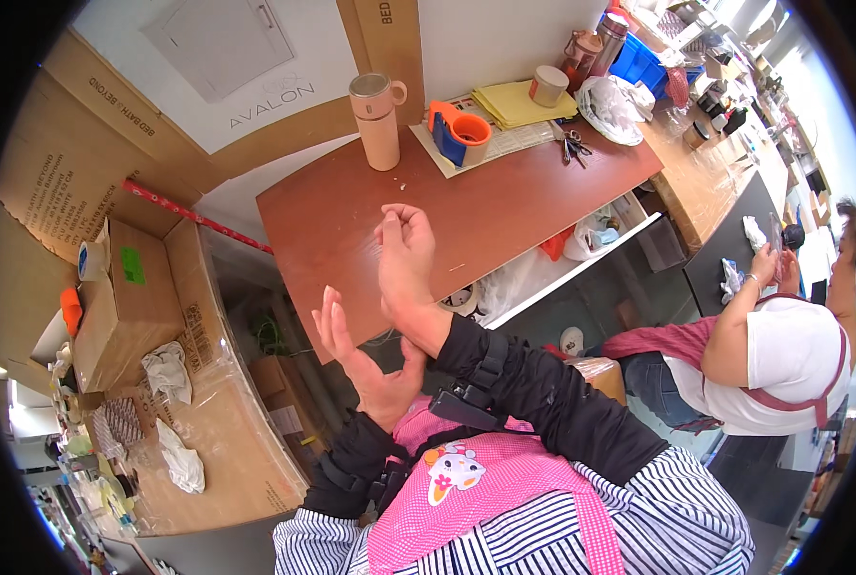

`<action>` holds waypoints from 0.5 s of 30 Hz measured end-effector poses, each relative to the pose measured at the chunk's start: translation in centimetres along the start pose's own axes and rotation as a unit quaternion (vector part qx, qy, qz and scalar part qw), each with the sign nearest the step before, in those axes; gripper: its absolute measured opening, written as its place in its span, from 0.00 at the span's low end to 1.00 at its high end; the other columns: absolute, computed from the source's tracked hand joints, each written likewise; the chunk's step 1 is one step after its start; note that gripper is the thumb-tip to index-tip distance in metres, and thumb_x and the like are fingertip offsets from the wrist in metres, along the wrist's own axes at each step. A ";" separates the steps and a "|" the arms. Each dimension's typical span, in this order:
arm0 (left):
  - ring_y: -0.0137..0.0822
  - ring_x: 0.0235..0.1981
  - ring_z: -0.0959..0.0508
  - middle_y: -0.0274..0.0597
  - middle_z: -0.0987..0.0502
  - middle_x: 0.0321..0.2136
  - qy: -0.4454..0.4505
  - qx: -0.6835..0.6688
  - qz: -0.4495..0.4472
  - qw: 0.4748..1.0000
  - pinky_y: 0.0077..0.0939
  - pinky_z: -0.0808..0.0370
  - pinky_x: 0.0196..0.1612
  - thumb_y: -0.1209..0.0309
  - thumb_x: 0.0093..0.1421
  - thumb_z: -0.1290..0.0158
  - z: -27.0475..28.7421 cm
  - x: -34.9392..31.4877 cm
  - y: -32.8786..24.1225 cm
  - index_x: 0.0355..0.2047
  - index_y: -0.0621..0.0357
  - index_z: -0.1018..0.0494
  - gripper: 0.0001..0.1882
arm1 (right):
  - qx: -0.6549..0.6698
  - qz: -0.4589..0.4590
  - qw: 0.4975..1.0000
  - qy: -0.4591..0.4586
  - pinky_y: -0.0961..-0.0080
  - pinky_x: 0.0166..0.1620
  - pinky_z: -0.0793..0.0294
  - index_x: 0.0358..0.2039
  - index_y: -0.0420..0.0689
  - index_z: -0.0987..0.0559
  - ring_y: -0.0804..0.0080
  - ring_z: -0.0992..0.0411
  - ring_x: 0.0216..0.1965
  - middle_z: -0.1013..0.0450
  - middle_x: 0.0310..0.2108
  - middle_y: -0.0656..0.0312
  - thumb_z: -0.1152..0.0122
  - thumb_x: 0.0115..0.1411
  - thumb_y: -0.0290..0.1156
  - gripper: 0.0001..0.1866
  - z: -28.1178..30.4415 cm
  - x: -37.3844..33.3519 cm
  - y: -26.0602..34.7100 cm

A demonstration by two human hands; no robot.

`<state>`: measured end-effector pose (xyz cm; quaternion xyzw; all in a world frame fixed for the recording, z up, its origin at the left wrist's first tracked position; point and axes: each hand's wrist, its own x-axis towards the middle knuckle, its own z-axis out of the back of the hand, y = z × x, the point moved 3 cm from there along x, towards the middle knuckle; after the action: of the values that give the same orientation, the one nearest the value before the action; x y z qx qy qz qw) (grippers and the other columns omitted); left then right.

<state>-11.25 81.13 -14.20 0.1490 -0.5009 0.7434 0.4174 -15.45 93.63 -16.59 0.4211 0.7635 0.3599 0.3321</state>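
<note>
Over the left part of the red-brown table, my right hand is raised with its fingers curled in, and no object shows in it. Lower and closer to me, my left hand has its fingers apart and holds nothing. Its thumb side lies at my right wrist, by the black sleeve's cuff; whether they touch, I cannot tell. Beyond my right hand stands a pink lidded tumbler with a handle. An orange and blue tape dispenser sits to its right on a printed sheet.
Scissors, yellow paper and a tape roll lie toward the table's back right. Below, an open drawer holds plastic bags. Cardboard boxes stand at left. Another person works at the right.
</note>
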 end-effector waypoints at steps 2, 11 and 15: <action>0.51 0.64 0.49 0.56 0.50 0.61 0.002 0.009 0.005 1.000 0.43 0.53 0.65 0.73 0.47 0.42 -0.1 -0.3 -0.2 0.63 0.65 0.58 0.48 | -0.026 0.048 0.998 0.041 0.85 0.37 0.37 0.39 0.40 0.32 0.83 0.37 0.31 0.35 0.30 0.66 0.54 0.65 0.27 0.05 -0.1 0.1 0.5; 0.49 0.66 0.54 0.55 0.54 0.64 -0.040 -0.055 -0.003 0.998 0.41 0.58 0.65 0.66 0.45 0.42 3.0 5.5 1.4 0.63 0.67 0.59 0.51 | -0.170 0.152 0.972 0.058 0.80 0.31 0.33 0.36 0.39 0.30 0.80 0.34 0.25 0.32 0.24 0.64 0.51 0.62 0.25 0.04 0.3 0.8 0.2; 0.51 0.65 0.52 0.55 0.52 0.63 0.043 0.076 -0.065 0.994 0.47 0.59 0.65 0.66 0.45 0.41 2.4 7.4 0.4 0.63 0.63 0.54 0.48 | -0.210 0.171 0.960 0.068 0.78 0.30 0.31 0.35 0.40 0.28 0.77 0.31 0.24 0.29 0.23 0.62 0.48 0.60 0.26 0.05 -0.2 0.5 -0.2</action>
<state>-16.52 82.52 -8.59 0.1805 -0.4143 0.7561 0.4734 -15.94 93.97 -16.79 0.4409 0.6082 0.5913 0.2934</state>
